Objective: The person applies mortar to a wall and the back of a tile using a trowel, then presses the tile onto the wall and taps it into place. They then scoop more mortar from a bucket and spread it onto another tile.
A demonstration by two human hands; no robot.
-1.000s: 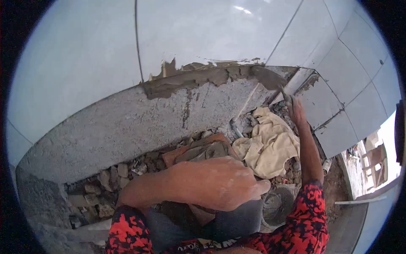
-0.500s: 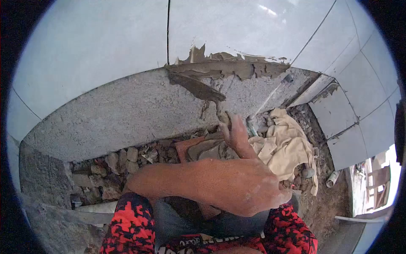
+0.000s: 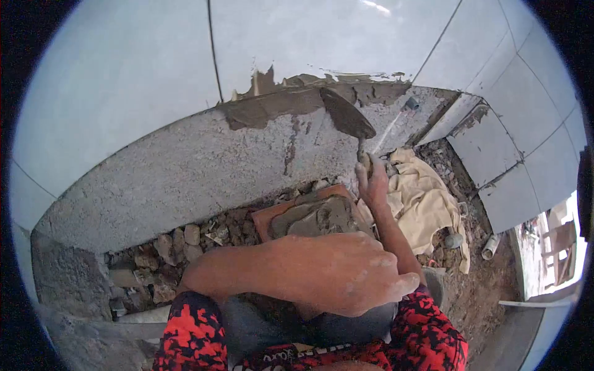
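My right hand (image 3: 374, 180) is closed around the handle of a pointed trowel (image 3: 348, 115). The blade lies over the mortar band (image 3: 263, 109) along the bottom edge of the white wall tiles, its tip at the upper left. My left forearm crosses in front of my body, and my left hand (image 3: 362, 275) is curled closed above my right thigh, knuckles up, with no object showing in it. Just beyond that hand, a heap of wet mortar (image 3: 318, 216) sits on a reddish-brown board (image 3: 263, 224), partly covered by my left arm.
White tiles (image 3: 136, 80) cover the wall above a rough cement strip (image 3: 185, 161). Broken stones (image 3: 164, 248) line its foot. A beige cloth (image 3: 424, 198) lies on the right, near a short pipe piece (image 3: 490, 246). A grey pipe stub (image 3: 412, 104) sticks out of the wall.
The trowel has moved right along the mortar band, its blade now angled up. My right hand has shifted right with it, uncovering more of the mortar board. My left hand stays curled across my lap.
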